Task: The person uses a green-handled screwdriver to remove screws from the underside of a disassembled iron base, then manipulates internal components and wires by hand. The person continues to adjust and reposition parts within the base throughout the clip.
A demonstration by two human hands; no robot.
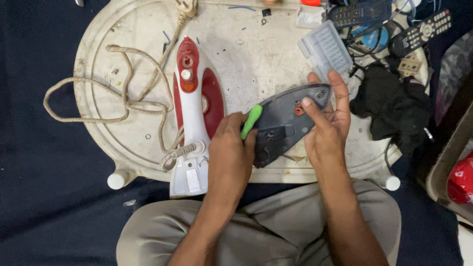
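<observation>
Steadying the soleplate (286, 125) on the table (246, 54), right hand (327, 123) grasps its tip; left hand (231, 148) grips a green screwdriver (251, 120) (blade hidden). Best kept square, pressed firmly, beside the iron body (194, 113).

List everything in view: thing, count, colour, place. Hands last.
iron body: 1, white and red, on the board's middle
cord: 1, beige, looped at left
board: 1, off-white, round, under everything
iron base plate: 1, dark grey, between both hands
screwdriver: 1, green handle, on the plate
remote controls: 2, black, top right
plastic box: 1, clear, upper right
cloth: 1, black, right
left hand: holds the screwdriver
right hand: grips the plate
</observation>
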